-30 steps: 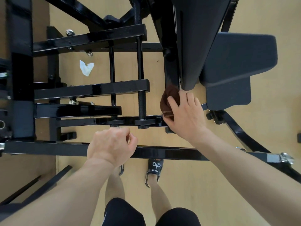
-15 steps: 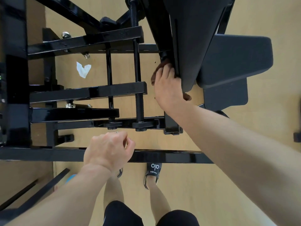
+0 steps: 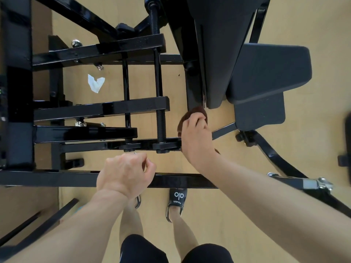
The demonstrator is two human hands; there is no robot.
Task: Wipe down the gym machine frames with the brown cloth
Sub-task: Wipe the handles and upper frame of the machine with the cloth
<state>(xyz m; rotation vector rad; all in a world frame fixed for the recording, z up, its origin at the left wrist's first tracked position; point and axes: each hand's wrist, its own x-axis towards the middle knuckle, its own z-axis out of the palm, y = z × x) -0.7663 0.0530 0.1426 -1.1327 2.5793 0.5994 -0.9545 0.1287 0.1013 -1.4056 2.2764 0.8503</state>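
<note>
Black steel tubing filled the left of the view: the gym machine frame [image 3: 102, 109] ran in glossy square bars over a tan floor [image 3: 247, 215], and a scrap of white paper [image 3: 96, 83] lay on that floor between two of the bars. A threaded rod [image 3: 160, 122] stood upright through the cross-members.

Lower down, your left hand [image 3: 126, 174] sat over the near crossbar [image 3: 47, 178], its fingers curled in loosely with nothing visible inside them; whether it touched the bar could not be told.

To the right of the rod, your right hand [image 3: 196, 137] had its fingers curled over the brown cloth [image 3: 196, 112], bunching it against the foot of the upright post [image 3: 192, 88] beside the padded seat [image 3: 269, 73]. Only a small rounded wad of dark brown fabric showed above the fingers [image 3: 199, 118]; most of it was hidden under your palm.

That cloth looked soft, light and limp, likely to crumple to whatever shape the hand gave it. Gathered into the palm, as it was there, it should slide easily on the slick painted steel without snagging.
</note>
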